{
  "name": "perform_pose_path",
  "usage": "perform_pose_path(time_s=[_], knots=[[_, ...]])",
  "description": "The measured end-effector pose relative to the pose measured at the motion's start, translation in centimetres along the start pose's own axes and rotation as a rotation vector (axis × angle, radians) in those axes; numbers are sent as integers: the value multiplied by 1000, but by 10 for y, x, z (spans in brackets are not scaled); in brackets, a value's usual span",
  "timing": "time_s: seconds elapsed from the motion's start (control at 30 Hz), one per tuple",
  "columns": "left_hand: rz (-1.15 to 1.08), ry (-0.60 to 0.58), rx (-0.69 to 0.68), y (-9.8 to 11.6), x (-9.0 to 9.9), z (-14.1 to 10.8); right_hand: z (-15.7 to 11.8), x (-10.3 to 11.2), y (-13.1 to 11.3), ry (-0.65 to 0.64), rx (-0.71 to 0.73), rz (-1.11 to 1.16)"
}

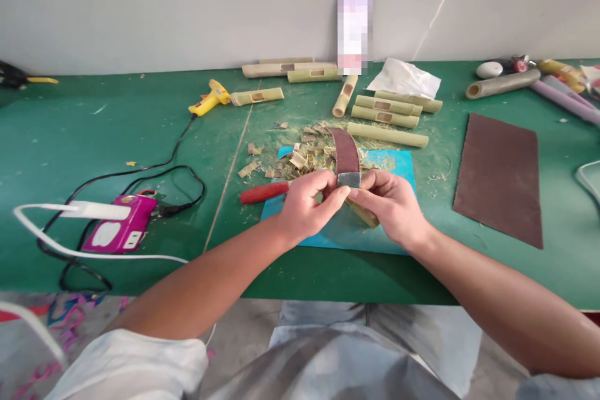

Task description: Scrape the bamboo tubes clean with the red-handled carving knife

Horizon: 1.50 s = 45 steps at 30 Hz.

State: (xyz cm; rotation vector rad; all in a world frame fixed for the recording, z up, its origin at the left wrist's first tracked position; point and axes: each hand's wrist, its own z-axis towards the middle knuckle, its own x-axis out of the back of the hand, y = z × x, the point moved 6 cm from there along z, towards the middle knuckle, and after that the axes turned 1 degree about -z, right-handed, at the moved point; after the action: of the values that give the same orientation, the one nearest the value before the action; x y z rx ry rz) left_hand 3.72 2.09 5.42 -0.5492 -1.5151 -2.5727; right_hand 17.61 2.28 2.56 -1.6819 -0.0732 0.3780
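Note:
Both my hands pinch a narrow strip of brown sandpaper [347, 149] whose near end is folded to show its grey back. My left hand [313, 205] grips the fold from the left, thumb on top. From the other side, my right hand [391, 205] holds the same end, fingers closed. Under the hands lies a bamboo piece [364, 215], mostly hidden by them. A tool's red handle [265, 192] sticks out beside my left hand; its other end is out of sight. Bamboo chips [300, 159] are heaped behind the hands on a blue sheet [394, 165].
Several notched bamboo tubes [384, 117] lie toward the wall, near crumpled white paper [404, 78]. A yellow glue gun [210, 99] and a magenta power strip [124, 225] with cables occupy the left. A large sandpaper sheet [499, 178] lies on the right of the green table [225, 275].

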Motion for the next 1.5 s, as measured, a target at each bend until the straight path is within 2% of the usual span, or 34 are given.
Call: perform_pose_path(time_s=[0.1, 0.27, 0.57, 0.8, 1.0, 1.23, 1.37, 1.5], knots=[[-146, -65, 114, -5, -4, 0, 2, 1, 1, -10, -22, -7], [-285, -60, 257, -7, -7, -2, 4, 5, 3, -31, -3, -24], [-232, -44, 237, -13, -4, 1, 4, 3, -4, -9, 68, -86], [-133, -41, 211, -8, -1, 5, 4, 6, -3, 42, 36, -123], [-202, 6, 236, -14, -1, 2, 6, 4, 2, -14, -9, -107], [-265, -77, 289, -21, -7, 0, 6, 6, 2, -35, 9, -89], [-242, -44, 280, -20, -6, 0, 6, 5, 2, -47, -12, -94], [-407, -15, 335, -26, -7, 3, 6, 2, -3, -93, 25, -130]])
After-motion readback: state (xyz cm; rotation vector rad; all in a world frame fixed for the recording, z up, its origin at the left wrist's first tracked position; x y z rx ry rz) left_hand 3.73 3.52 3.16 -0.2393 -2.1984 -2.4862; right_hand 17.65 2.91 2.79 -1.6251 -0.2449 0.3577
